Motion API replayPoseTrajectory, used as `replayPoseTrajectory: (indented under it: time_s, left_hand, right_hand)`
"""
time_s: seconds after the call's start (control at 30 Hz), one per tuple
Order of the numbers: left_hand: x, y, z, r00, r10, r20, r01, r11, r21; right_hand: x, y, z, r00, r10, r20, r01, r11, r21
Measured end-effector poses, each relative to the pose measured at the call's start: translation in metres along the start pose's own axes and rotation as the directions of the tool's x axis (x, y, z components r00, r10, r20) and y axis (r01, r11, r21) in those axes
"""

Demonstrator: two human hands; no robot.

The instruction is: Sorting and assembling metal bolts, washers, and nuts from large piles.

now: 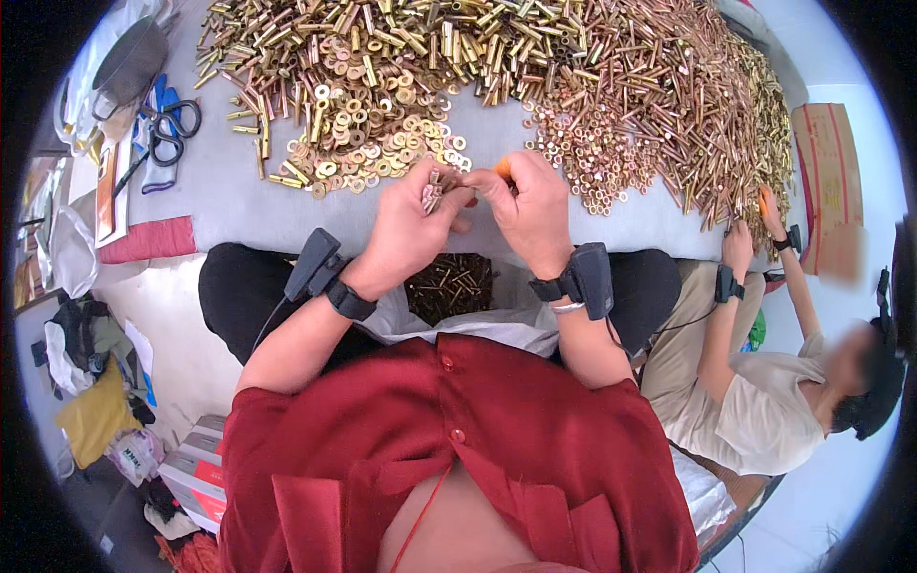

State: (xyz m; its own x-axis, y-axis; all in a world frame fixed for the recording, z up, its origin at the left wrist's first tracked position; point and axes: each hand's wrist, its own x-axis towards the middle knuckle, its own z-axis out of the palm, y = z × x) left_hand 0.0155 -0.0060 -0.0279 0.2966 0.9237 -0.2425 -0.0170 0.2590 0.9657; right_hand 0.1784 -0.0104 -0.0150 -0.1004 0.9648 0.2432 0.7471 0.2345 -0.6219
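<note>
In front of my chest, both hands meet near the table's front edge. My left hand (411, 229) is closed around a small bunch of metal bolts (434, 196), whose ends show between the fingers. My right hand (528, 212) has thumb and forefinger pinched against the left fingertips; what they grip is too small to name. An orange cover (502, 170) shows on a right finger. Just beyond the hands lie brass-coloured washers (368, 143) to the left and small nuts (597, 162) to the right. Below the hands, a white bag (511, 325) in my lap contains assembled-looking bolts (449, 286).
Long metal sleeves and bolts (535, 48) pile across the back of the grey table (220, 181). Black-handled scissors (170, 129) and a dark pan (132, 62) lie at the left. On the right, a co-worker (755, 401) reaches into the pile beside a cardboard box (829, 181).
</note>
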Motion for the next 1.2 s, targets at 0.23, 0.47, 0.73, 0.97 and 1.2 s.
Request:
replayPoseTrajectory:
  time_s: [0.23,0.47,0.73,0.97,1.2]
  left_hand:
    - [0.004,0.009,-0.010,0.989,-0.069,0.131,0.098,0.967,-0.234]
    - [0.007,0.010,-0.016,0.984,-0.039,0.174,0.107,0.910,-0.401]
    - [0.007,0.008,-0.017,0.985,-0.047,0.166,0.110,0.911,-0.398]
    - [0.005,0.005,-0.019,0.976,-0.069,0.206,0.128,0.949,-0.288]
    - [-0.005,0.010,-0.008,0.934,-0.095,0.344,0.134,0.987,-0.090]
  right_hand:
    - [-0.001,-0.011,-0.003,0.965,0.240,0.109,-0.255,0.748,0.613]
    - [-0.011,0.018,0.009,0.925,0.230,0.301,-0.335,0.123,0.934]
    - [-0.012,0.013,0.009,0.925,0.283,0.253,-0.284,0.073,0.956]
    - [-0.011,0.016,0.000,0.889,0.410,0.203,-0.401,0.484,0.778]
    - [0.025,0.027,0.019,0.966,0.000,-0.258,-0.015,0.998,-0.057]
